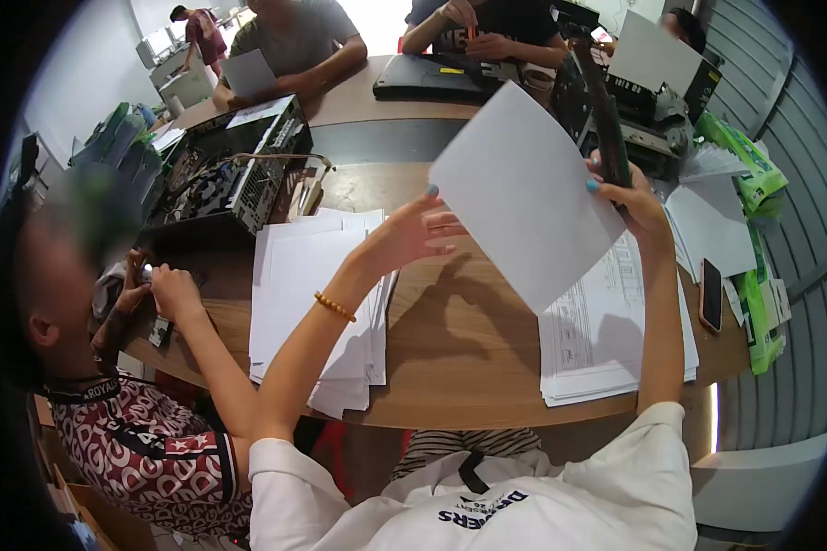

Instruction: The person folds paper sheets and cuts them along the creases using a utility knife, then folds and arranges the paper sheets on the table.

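My right hand [636, 204] is closed on a white sheet of paper [524, 193], its thumb pressed on the sheet's right edge. The sheet is tilted above the desk. A long dark bar [602, 110] rises right behind that hand and overlaps it in this view. My left hand [413, 228] is open, fingers apart and thumb tip right at the sheet's left edge. Below the left forearm lies a stack of white paper [285, 303]. Under the right forearm is a pile of printed sheets [606, 340], partly covered by the held sheet.
An opened computer case [230, 174] stands at the left, near a seated person [147, 441] handling a small object. Across the wooden desk [459, 367], two people sit by a black laptop [441, 78]. A phone [710, 296] and green packets [753, 174] lie at the right.
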The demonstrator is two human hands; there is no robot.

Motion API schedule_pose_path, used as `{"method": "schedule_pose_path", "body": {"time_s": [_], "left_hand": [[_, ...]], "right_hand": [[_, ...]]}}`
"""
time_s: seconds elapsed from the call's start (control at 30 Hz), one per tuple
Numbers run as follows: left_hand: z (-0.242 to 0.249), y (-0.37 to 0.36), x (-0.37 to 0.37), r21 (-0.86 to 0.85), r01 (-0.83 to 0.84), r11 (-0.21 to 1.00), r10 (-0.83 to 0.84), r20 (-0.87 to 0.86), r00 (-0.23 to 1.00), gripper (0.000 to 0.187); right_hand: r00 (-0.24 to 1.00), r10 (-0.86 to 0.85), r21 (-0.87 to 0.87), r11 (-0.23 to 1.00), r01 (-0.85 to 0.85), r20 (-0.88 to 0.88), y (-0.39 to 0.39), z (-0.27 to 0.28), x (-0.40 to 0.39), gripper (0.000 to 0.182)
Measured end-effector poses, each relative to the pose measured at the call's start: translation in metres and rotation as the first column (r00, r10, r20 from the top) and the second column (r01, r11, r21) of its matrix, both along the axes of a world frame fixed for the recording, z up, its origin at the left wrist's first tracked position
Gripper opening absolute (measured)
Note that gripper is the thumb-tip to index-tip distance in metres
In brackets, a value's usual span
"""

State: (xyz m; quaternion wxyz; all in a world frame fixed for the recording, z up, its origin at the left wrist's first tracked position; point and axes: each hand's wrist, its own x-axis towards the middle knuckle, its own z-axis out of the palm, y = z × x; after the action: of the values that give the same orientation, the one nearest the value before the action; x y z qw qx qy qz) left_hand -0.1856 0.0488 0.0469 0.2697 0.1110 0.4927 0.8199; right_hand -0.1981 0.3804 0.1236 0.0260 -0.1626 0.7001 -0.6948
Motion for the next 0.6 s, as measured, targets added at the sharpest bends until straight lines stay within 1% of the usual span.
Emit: {"method": "schedule_pose_path", "body": {"time_s": [0.03, 0.07, 0.1, 0.13, 0.17, 0.2, 0.23, 0.27, 0.33, 0.37, 0.4, 0.43, 0.47, 0.5, 0.53, 0.57, 0.6], "left_hand": [[0.001, -0.001, 0.001, -0.010, 0.009, 1.000, -0.009, -0.013, 1.000, 0.059], [0.004, 0.000, 0.007, -0.010, 0.014, 1.000, -0.014, -0.001, 1.000, 0.059], [0.012, 0.000, 0.012, -0.088, -0.074, 0.993, 0.062, -0.137, 0.989, 0.056], [0.016, 0.000, 0.015, -0.151, -0.172, 0.973, 0.125, -0.281, 0.952, 0.053], [0.016, -0.007, 0.015, -0.153, -0.172, 0.973, 0.125, -0.278, 0.952, 0.053], [0.018, -0.018, 0.014, -0.199, -0.036, 0.979, -0.028, -0.310, 0.950, 0.050], [0.020, -0.025, 0.013, -0.249, 0.095, 0.964, -0.178, -0.339, 0.924, 0.047], [0.023, -0.026, 0.014, -0.251, 0.087, 0.964, -0.175, -0.350, 0.920, 0.047], [0.033, -0.027, 0.018, -0.408, 0.109, 0.906, -0.226, -0.250, 0.942, 0.046], [0.037, -0.026, 0.022, -0.480, 0.120, 0.869, -0.239, -0.195, 0.951, 0.046], [0.044, -0.010, 0.032, -0.695, -0.106, 0.711, -0.122, -0.270, 0.955, 0.045], [0.023, -0.004, 0.033, -0.669, -0.261, 0.696, -0.007, -0.370, 0.929, 0.040], [0.023, 0.003, 0.043, -0.572, -0.300, 0.763, 0.057, -0.403, 0.913, 0.036], [0.025, 0.008, 0.051, -0.467, -0.333, 0.819, 0.123, -0.424, 0.897, 0.032], [0.028, 0.008, 0.056, -0.467, -0.337, 0.817, 0.126, -0.426, 0.896, 0.032], [0.029, 0.005, 0.061, -0.461, -0.391, 0.797, 0.216, -0.387, 0.896, 0.030], [0.028, 0.000, 0.066, -0.461, -0.439, 0.771, 0.305, -0.337, 0.891, 0.028]], "right_hand": [[1.000, -0.006, 0.000, 1.000, 0.006, 0.012, -0.002, 0.003, -0.001, 0.045], [0.998, 0.065, 0.047, 0.997, -0.066, 0.027, -0.004, 0.005, -0.003, 0.044], [0.990, 0.136, 0.092, 0.986, -0.139, 0.042, -0.004, 0.007, -0.007, 0.043], [0.986, 0.157, 0.150, 0.975, -0.163, 0.048, -0.004, 0.005, -0.015, 0.041], [0.986, 0.157, 0.149, 0.975, -0.163, 0.051, -0.003, 0.005, -0.021, 0.041], [0.975, 0.216, 0.188, 0.956, -0.224, 0.062, -0.002, 0.005, -0.026, 0.041], [0.959, 0.274, 0.227, 0.932, -0.282, 0.069, -0.002, 0.006, -0.030, 0.042], [0.959, 0.278, 0.229, 0.931, -0.284, 0.057, -0.003, 0.005, -0.032, 0.042], [0.915, 0.401, 0.294, 0.870, -0.396, 0.047, -0.005, 0.008, -0.035, 0.041], [0.914, 0.401, 0.294, 0.868, -0.401, 0.065, -0.011, 0.010, -0.032, 0.041], [0.900, 0.432, 0.318, 0.848, -0.425, 0.050, -0.018, 0.010, -0.033, 0.040], [0.886, 0.462, 0.340, 0.827, -0.447, 0.042, -0.025, 0.009, -0.033, 0.039], [0.884, 0.467, 0.343, 0.825, -0.449, 0.033, -0.032, 0.011, -0.030, 0.039], [0.892, 0.451, 0.323, 0.841, -0.435, 0.027, -0.037, 0.013, -0.026, 0.035], [0.901, 0.434, 0.300, 0.856, -0.421, 0.024, -0.039, 0.012, -0.023, 0.030], [0.899, 0.437, 0.297, 0.856, -0.424, 0.026, -0.035, 0.009, -0.022, 0.030], [0.966, 0.236, 0.476, 0.865, -0.161, -0.101, -0.029, 0.003, -0.020, 0.024]]}}
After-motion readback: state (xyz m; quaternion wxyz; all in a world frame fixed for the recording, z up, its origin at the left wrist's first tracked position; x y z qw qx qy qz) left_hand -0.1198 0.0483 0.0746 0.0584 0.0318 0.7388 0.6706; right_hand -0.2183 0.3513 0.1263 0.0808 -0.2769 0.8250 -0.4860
